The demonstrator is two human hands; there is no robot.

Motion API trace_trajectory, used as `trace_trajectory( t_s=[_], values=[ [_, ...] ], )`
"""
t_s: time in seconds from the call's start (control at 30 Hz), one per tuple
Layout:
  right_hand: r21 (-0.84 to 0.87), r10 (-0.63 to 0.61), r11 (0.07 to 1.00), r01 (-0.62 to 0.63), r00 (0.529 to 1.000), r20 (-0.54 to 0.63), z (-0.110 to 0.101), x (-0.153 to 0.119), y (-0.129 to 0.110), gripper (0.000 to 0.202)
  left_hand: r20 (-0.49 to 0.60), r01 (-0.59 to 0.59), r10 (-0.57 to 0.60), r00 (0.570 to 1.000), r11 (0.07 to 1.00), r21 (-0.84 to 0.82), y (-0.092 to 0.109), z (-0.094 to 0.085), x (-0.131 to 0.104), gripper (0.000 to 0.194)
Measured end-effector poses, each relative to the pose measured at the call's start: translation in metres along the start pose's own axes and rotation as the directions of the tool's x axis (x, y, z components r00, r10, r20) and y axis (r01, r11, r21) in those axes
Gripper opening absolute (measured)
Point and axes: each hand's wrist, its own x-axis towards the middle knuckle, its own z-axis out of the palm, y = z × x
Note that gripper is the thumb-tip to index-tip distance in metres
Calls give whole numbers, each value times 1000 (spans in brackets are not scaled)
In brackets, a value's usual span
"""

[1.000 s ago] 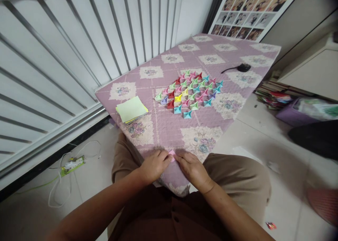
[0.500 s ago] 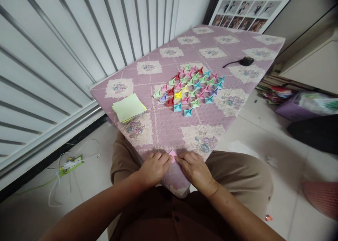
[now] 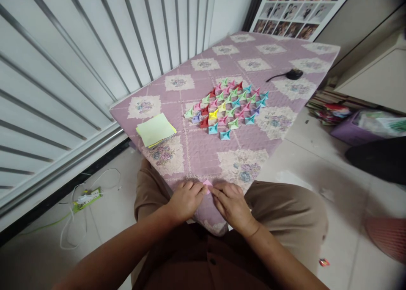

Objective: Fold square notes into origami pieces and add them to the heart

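A small folded piece of pink paper (image 3: 207,182) lies on the tablecloth near the table's front corner. My left hand (image 3: 189,198) presses its left side with fingers closed together. From the right, my right hand (image 3: 231,204) holds the paper's other side, fingertips against its edge; the fingers partly cover the paper. Farther up the table stand rows of small folded paper shapes (image 3: 222,106) in green, pink, red, yellow, blue and purple. To their left lies a stack of square paper sheets (image 3: 156,130), pale green on top with yellow below.
The purple floral tablecloth (image 3: 203,154) covers a table against a white slatted panel (image 3: 127,31). A black object with a cable (image 3: 294,74) lies at the far right. On the floor are a power strip (image 3: 87,199), a purple bin (image 3: 358,127) and a pink ribbed object (image 3: 385,237).
The right hand's fingertips have shifted slightly in over the pink paper. My left hand stays almost in place. The view has moved a little.
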Motion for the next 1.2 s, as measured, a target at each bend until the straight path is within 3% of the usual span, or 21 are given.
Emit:
trace_trajectory(
  t_s=[0.33,0.63,1.2],
  values=[
    [-21,-23,1000,23,1000,-3,0,-2,0,32,-23,55,-58,998,990,-132,-4,4,-3,30],
    [17,-100,995,100,995,-3,-1,1,1,33,-77,24,-33,996,993,-112,-5,8,-2,27],
    [20,-46,999,46,999,22,-1,2,1,38,-61,5,-12,998,995,-104,-6,5,-2,28]
  ],
)
